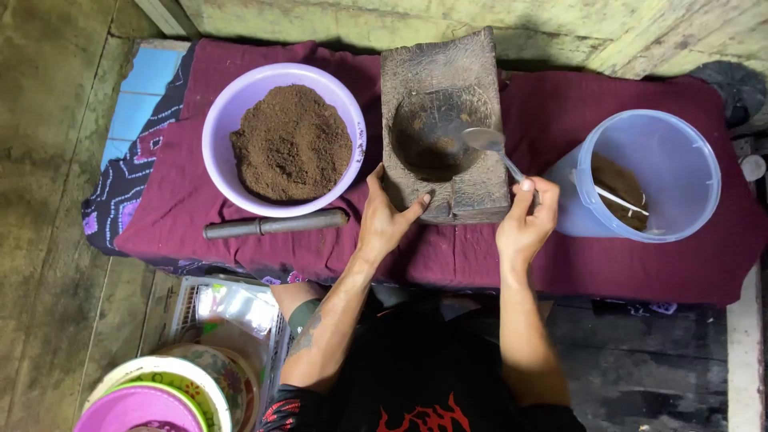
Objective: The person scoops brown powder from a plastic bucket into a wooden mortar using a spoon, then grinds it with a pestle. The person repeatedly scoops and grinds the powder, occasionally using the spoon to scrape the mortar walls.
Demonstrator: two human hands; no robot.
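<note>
A dark wooden mortar block (472,188) with a round hollow stands on a maroon cloth (640,268). My left hand (386,218) grips the block's near left corner, thumb along its front edge. My right hand (524,226) holds a metal spoon (490,142) by the handle, its bowl resting over the right rim of the hollow. The hollow looks dark and nearly bare. A purple bowl (220,120) heaped with brown powder sits left of the block. A clear plastic tub (680,172) lies to the right, with brown powder and a white utensil inside.
A dark metal pestle (276,225) lies on the cloth in front of the purple bowl. Stacked coloured bowls (164,396) and a white basket (228,308) sit on the floor at lower left. A wall runs along the far edge.
</note>
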